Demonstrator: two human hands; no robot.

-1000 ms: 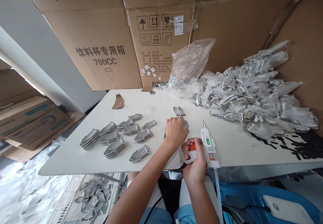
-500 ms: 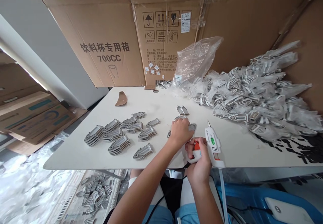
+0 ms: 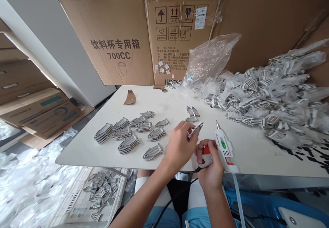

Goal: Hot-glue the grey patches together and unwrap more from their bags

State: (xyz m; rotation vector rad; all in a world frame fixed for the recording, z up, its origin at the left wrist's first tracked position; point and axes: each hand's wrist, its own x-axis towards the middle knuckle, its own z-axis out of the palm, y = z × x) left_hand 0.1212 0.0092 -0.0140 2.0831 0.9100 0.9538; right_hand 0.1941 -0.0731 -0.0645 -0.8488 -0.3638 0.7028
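Observation:
My left hand (image 3: 180,144) pinches a small grey metal-look piece (image 3: 195,130) and holds it up over the front part of the white table (image 3: 84,152). Right beside it, my right hand (image 3: 211,164) is wrapped round the handle of a white glue gun (image 3: 224,147), whose nozzle points away from me. Beyond my hands lie a few similar grey pieces (image 3: 192,111). Several stacks of such pieces (image 3: 128,143) stand to the left of my left hand, and a short stack (image 3: 153,152) sits nearer the front edge.
Plastic-wrapped pieces (image 3: 253,98) are heaped at the right, with black strips (image 3: 312,152) near them. Cardboard (image 3: 120,26) walls the table's back. A brown scrap (image 3: 130,98) lies at the back left. Below the table, a crate (image 3: 117,193) holds loose pieces; a blue chair (image 3: 259,200) is lower right.
My left hand has lifted off the table and come nearer me, now with a grey piece in its fingers. My right hand still holds the glue gun. The whole view has shifted slightly.

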